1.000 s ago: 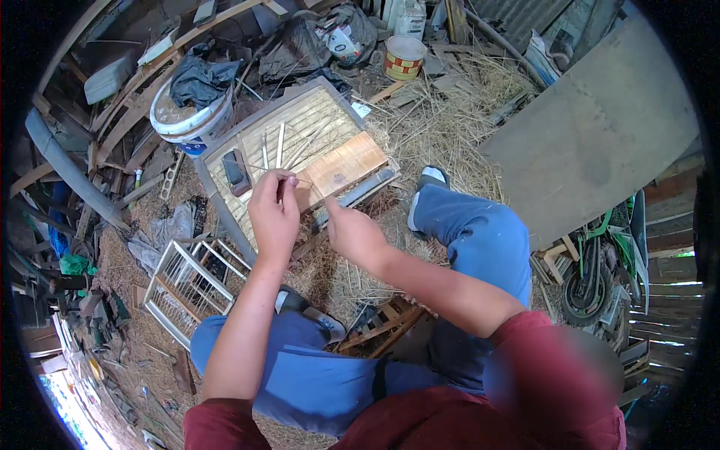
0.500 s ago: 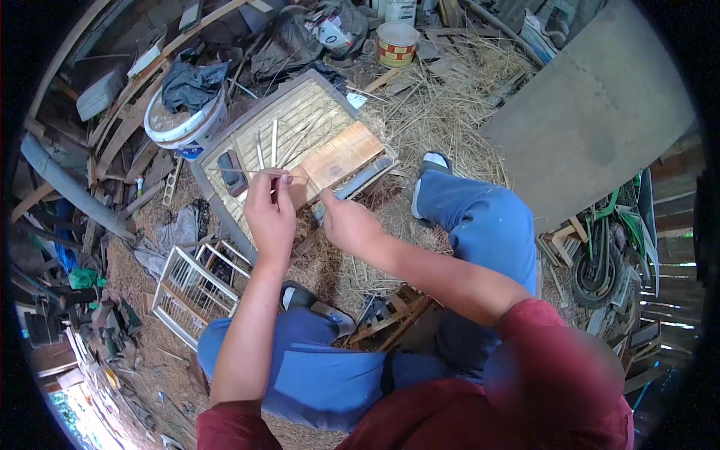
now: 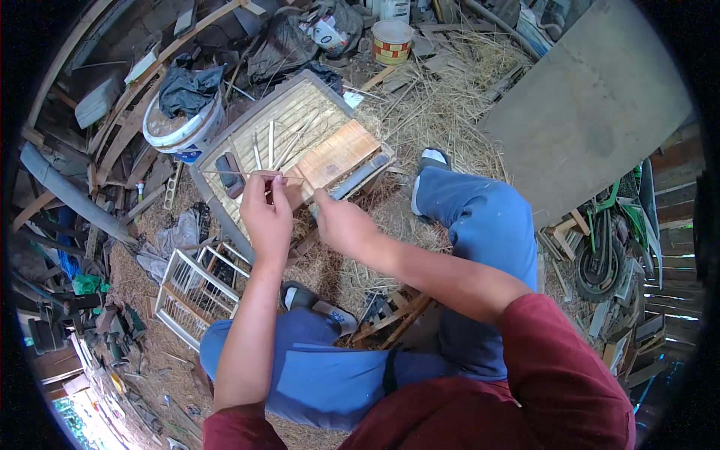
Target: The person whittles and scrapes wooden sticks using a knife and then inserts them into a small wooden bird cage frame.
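Observation:
My left hand (image 3: 268, 216) pinches a thin wooden stick (image 3: 222, 172), which points out to the left across the slatted work board (image 3: 311, 101). Close beside it, at the near end of a flat wooden block (image 3: 341, 154), my right hand (image 3: 345, 227) is closed. Whatever lies in the right hand's fingers is hidden. A grey-blue bar (image 3: 363, 177) runs along the block's near side. Left of the block lie several pale sticks (image 3: 271, 144) and a dark, oblong block (image 3: 229, 175).
A white bucket (image 3: 184, 135) with black plastic on top stands left of the board. A white barred wooden cage (image 3: 196, 296) sits by my left leg. Straw covers the floor, a large flat sheet (image 3: 589, 112) leans at right, and a small red-and-yellow bucket (image 3: 391, 43) stands behind.
The view has shifted slightly. My left hand still pinches the stick, and my right hand has moved a little left, staying beside the wooden block.

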Motion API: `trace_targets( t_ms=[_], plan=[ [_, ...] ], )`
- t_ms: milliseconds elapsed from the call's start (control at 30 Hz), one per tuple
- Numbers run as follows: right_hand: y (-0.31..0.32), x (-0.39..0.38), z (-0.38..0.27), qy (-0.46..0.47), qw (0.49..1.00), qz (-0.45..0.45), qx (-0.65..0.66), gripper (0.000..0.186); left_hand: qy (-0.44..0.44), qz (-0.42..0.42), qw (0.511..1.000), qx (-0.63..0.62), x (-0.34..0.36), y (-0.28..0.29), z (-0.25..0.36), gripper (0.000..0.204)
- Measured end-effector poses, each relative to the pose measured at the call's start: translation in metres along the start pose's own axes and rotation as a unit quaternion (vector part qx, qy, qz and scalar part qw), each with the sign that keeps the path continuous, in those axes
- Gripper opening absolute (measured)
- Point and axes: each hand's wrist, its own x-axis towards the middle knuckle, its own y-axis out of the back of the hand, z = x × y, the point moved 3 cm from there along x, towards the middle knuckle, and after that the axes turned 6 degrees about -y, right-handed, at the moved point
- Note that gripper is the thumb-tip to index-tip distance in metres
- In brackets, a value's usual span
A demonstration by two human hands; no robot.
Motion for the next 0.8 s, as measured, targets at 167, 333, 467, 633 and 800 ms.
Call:
trace_targets(
  t_ms=[167,333,467,633,800],
  plan=[
    [0.002,-0.002,-0.002,-0.008,1.0,0.006,-0.024,0.025,-0.011,0.016,1.0,0.0,-0.001,-0.002,-0.003,0.007],
    [0.008,-0.007,-0.01,0.011,1.0,0.001,-0.012,0.022,-0.024,0.014,0.999,0.015,-0.001,-0.002,0.0,0.006],
    [0.006,-0.004,-0.002,-0.011,1.0,-0.012,-0.016,0.022,-0.011,0.006,1.0,0.007,-0.002,0.0,-0.003,0.008],
    [0.011,-0.004,0.002,0.027,0.999,-0.01,-0.028,0.021,0.035,0.004,0.999,-0.036,-0.005,0.001,-0.012,0.011],
    [0.021,0.013,0.008,0.005,0.998,-0.01,-0.066,0.018,0.084,0.004,0.993,-0.078,-0.001,0.007,-0.021,0.009]
  ],
)
